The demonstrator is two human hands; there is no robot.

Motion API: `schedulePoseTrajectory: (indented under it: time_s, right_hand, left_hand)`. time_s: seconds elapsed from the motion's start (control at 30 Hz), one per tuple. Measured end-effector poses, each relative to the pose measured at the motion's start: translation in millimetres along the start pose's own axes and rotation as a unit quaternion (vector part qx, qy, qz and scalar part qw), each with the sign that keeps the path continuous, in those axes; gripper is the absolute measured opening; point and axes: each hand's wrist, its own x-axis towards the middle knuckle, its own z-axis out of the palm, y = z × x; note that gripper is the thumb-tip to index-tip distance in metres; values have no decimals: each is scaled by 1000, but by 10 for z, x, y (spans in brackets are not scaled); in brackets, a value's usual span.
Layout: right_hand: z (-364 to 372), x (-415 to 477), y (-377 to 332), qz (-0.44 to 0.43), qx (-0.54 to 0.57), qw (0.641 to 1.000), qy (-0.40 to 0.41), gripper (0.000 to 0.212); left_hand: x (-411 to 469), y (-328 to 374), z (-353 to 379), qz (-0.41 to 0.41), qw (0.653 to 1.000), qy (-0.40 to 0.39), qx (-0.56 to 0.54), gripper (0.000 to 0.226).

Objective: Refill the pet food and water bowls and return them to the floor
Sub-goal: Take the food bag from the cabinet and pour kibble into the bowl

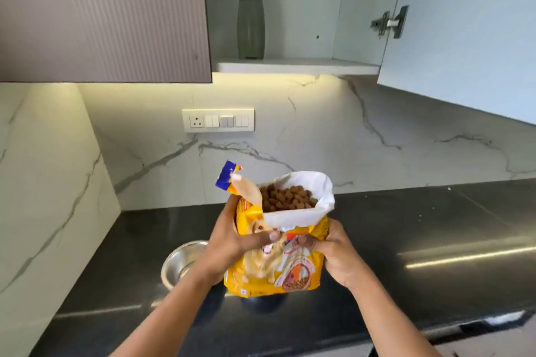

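A yellow pet food bag [278, 269] with a dog printed on it is held upright above the black counter. Its top is open and brown kibble [287, 197] fills the mouth. My left hand [237, 238] grips the bag's left side with the thumb across the front. My right hand [333, 252] grips its right side. A steel bowl [179, 264] stands on the counter to the left, partly behind my left forearm. A dark round thing [261, 303] shows just under the bag; I cannot tell what it is.
The black counter [435, 240] runs to the right, with a marble backsplash and a switch plate [218, 120] behind. Overhead, a cupboard stands open with its door [464, 38] swung out at the right. A grey bottle [251, 11] is on its shelf.
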Motion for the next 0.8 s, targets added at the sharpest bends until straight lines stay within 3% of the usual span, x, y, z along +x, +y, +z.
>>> schedulePoseTrajectory:
  time_s: [0.3,0.5,0.6,0.8]
  right_hand:
    - [228,12,487,79,26,994,-64,64]
    - [129,156,723,100,46,992,-64,100]
    - [43,222,849,124,42,989,-70,107]
    - [-85,258,1187,192,94,973,-89,108]
  left_hand:
    - [-358,-481,-257,-48,996,75,-1,92]
    - [-270,-742,-223,-77,993,88,10,93]
    - [-211,-870,-205,-93,991,91,8,105]
    - [-200,-1207,-150,-103,986,126,46,78]
